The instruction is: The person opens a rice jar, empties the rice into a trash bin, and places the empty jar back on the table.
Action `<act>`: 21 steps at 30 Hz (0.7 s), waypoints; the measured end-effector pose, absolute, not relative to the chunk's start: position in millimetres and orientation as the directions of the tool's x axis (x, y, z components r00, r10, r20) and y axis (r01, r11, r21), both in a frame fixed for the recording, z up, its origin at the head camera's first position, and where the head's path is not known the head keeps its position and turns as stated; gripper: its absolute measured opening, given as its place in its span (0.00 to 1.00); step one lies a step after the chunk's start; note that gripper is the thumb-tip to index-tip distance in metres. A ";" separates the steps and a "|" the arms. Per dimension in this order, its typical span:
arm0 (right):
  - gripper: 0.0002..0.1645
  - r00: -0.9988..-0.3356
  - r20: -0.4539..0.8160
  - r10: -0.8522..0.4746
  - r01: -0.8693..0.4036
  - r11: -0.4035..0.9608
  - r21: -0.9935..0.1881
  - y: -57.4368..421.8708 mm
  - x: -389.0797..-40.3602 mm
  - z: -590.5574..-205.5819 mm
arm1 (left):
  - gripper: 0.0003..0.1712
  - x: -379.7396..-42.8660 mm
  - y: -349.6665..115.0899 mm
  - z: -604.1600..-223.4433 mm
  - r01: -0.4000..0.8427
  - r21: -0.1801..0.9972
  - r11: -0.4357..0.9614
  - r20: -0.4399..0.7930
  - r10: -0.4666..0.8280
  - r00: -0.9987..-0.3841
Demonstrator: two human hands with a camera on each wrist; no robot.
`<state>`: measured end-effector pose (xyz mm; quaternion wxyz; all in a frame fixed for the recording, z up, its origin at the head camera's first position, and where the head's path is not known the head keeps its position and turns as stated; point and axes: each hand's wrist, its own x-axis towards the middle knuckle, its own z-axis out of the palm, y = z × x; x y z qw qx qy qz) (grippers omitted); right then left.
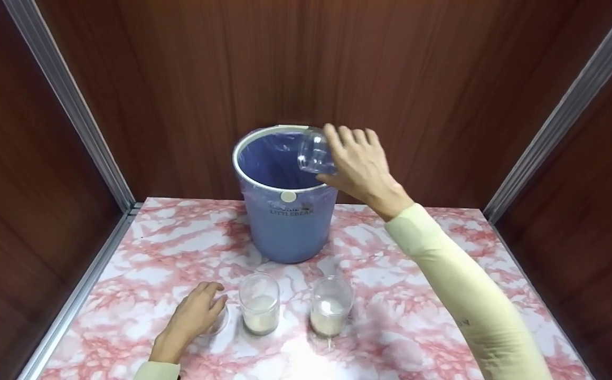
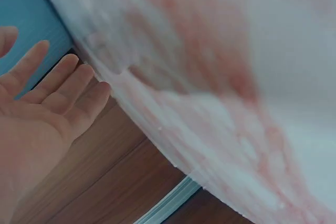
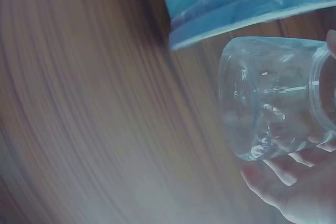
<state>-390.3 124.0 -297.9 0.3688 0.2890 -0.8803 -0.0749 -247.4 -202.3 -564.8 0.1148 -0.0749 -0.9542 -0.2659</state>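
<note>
My right hand grips a clear plastic jar, tipped on its side above the blue trash can's right rim. No contents show inside that jar. Over the table's front left, my left hand hangs with relaxed, slightly bent fingers and grips nothing. Beneath it a clear round rim shows, the rest hidden by the hand. Right of this hand stands an upright clear jar with a pale, whitish filling low inside. A second such jar stands farther right, filled about as low.
A white ring holds a clear liner bag over the trash can's mouth. Red-and-white marbled tabletop spreads around it. Brown wood-grain panels close off the back and both sides, with metal strips at the corners.
</note>
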 end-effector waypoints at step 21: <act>0.49 -0.729 0.639 -0.246 -0.645 0.561 -0.520 198.9 -324.2 -410.0 | 0.07 -240.4 -140.0 -492.1 0.653 0.318 0.688 0.819 0.147 -0.554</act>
